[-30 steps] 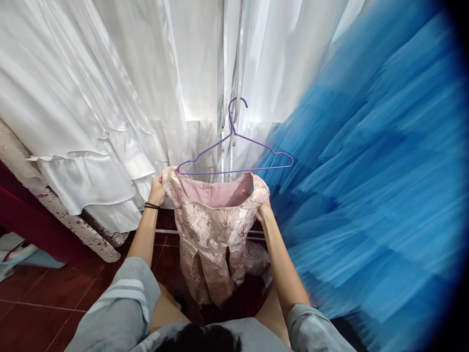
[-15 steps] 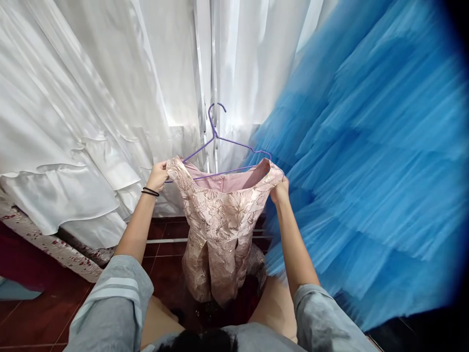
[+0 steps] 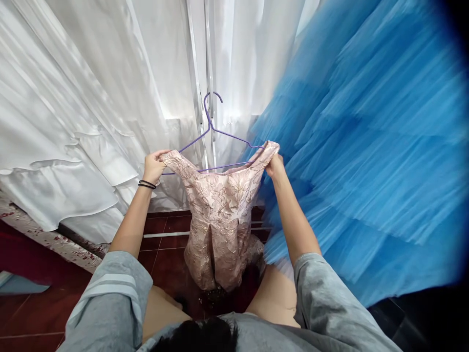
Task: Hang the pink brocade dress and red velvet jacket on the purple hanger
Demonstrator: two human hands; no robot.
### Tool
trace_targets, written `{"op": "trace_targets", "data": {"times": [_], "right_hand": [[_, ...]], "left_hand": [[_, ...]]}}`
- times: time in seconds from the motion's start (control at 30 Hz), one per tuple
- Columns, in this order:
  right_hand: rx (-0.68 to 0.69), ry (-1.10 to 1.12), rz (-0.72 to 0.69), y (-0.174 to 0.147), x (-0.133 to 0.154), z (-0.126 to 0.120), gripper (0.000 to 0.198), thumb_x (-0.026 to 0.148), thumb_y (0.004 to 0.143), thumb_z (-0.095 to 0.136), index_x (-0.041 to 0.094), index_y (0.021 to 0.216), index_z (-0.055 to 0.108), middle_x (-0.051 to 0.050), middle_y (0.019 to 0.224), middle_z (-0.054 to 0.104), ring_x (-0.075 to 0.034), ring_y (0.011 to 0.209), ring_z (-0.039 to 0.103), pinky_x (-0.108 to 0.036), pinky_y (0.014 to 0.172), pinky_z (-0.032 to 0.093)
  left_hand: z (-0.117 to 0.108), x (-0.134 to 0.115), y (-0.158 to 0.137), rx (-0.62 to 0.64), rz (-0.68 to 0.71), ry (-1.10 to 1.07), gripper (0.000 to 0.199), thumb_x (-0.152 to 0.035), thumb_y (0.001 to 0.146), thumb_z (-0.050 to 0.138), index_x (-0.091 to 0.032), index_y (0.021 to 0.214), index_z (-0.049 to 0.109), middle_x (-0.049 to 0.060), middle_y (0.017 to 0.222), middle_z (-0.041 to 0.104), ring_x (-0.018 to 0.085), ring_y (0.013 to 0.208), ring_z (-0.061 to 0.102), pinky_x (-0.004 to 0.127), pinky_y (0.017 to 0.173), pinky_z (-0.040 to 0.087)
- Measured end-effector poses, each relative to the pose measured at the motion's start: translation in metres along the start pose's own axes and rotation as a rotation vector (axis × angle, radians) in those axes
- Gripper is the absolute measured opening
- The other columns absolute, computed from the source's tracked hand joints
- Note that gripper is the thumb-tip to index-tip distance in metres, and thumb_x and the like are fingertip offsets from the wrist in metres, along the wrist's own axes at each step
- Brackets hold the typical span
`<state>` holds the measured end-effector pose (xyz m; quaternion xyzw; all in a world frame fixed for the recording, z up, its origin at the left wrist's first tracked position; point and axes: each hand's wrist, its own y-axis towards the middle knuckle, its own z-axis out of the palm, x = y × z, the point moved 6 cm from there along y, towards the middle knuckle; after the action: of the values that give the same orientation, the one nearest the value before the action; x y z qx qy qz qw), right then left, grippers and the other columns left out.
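Observation:
A pink brocade dress with a raised floral pattern hangs in front of me, its skirt reaching down between my legs. My left hand grips the dress's left shoulder with the fingers closed. At the other shoulder my right hand is closed on the fabric, with its fingertips partly hidden behind the dress. A purple hanger runs inside the neckline, and its hook points up in front of white cloth. One end of the hanger's lower bar sticks out beside my left hand.
White satin garments hang ahead and to the left. A large blue tulle skirt fills the right side, close to my right arm. Under the dress lies a dark red tiled floor, with a pale horizontal rail low behind it.
Both hands have lifted the dress slightly, and the hanger has risen with it, a little to the left. The neckline has tipped, so less of the inner lining shows.

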<state>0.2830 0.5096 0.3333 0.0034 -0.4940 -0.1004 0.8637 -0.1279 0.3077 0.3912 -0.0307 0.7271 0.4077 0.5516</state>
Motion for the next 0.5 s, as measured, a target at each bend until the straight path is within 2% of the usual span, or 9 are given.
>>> {"op": "trace_targets", "data": {"times": [0.13,0.2,0.27,0.3,0.33,0.37,0.43,0.5], "right_hand": [[0.299,-0.345,-0.224,-0.007,0.045,0.038,0.025,0.039,0.075,0.069,0.014,0.075,0.065,0.001,0.063,0.063,-0.012,0.062,0.06,-0.02,0.054,0.05],[0.524,-0.681,-0.344,-0.014,0.062,0.054,0.023,0.035,0.077,0.065,0.012,0.081,0.069,-0.001,0.071,0.066,-0.017,0.074,0.065,-0.025,0.064,0.053],[0.682,-1.055,-0.446,-0.028,0.063,0.051,0.021,0.025,0.075,0.063,0.012,0.089,0.072,-0.004,0.084,0.072,-0.025,0.091,0.067,-0.032,0.082,0.053],[0.671,-1.179,-0.489,-0.039,0.059,0.04,0.025,0.021,0.075,0.061,0.013,0.096,0.072,-0.007,0.093,0.073,-0.028,0.099,0.066,-0.035,0.09,0.051],[0.597,-1.243,-0.517,-0.052,0.052,0.024,0.033,0.019,0.075,0.059,0.014,0.106,0.07,-0.01,0.105,0.073,-0.029,0.106,0.064,-0.039,0.097,0.049],[0.469,-1.21,-0.529,-0.068,0.044,0.003,0.04,0.018,0.078,0.055,0.016,0.117,0.066,-0.013,0.117,0.07,-0.029,0.112,0.062,-0.041,0.1,0.047],[0.208,-1.045,-0.406,-0.104,0.012,-0.043,0.042,0.022,0.089,0.04,0.022,0.124,0.063,-0.012,0.118,0.069,-0.029,0.111,0.062,-0.047,0.099,0.047],[0.344,-0.914,-0.209,-0.143,-0.041,-0.064,0.038,0.031,0.095,0.037,0.031,0.122,0.063,-0.009,0.118,0.068,-0.03,0.112,0.062,-0.046,0.095,0.05]], "left_hand": [[-0.012,-0.011,0.003,-0.025,0.044,0.026,0.038,-0.026,0.049,0.078,-0.011,0.084,0.073,0.005,0.077,0.069,0.014,0.073,0.06,0.026,0.075,0.05],[-0.016,-0.013,0.003,-0.002,0.059,0.09,0.034,-0.028,0.05,0.077,-0.011,0.08,0.074,0.005,0.076,0.069,0.014,0.071,0.06,0.025,0.073,0.049],[-0.018,-0.014,0.001,0.043,0.078,0.185,0.028,-0.029,0.053,0.076,-0.012,0.075,0.073,0.004,0.073,0.068,0.013,0.069,0.058,0.024,0.069,0.048],[-0.019,-0.014,0.0,0.063,0.094,0.235,0.025,-0.029,0.054,0.076,-0.013,0.073,0.073,0.003,0.072,0.066,0.013,0.068,0.058,0.024,0.067,0.047],[-0.02,-0.015,-0.001,0.076,0.113,0.282,0.022,-0.029,0.055,0.075,-0.013,0.07,0.073,0.003,0.07,0.065,0.013,0.067,0.057,0.023,0.065,0.046],[-0.022,-0.015,-0.003,0.083,0.133,0.319,0.019,-0.028,0.056,0.074,-0.014,0.069,0.073,0.003,0.07,0.064,0.014,0.067,0.057,0.023,0.064,0.046],[-0.025,-0.016,-0.007,0.091,0.154,0.333,0.016,-0.026,0.058,0.072,-0.015,0.068,0.074,0.003,0.071,0.065,0.015,0.069,0.058,0.023,0.063,0.046],[-0.029,-0.013,-0.01,0.104,0.111,0.264,0.018,-0.027,0.058,0.074,-0.016,0.072,0.075,0.004,0.076,0.068,0.017,0.073,0.062,0.024,0.066,0.049]]}}
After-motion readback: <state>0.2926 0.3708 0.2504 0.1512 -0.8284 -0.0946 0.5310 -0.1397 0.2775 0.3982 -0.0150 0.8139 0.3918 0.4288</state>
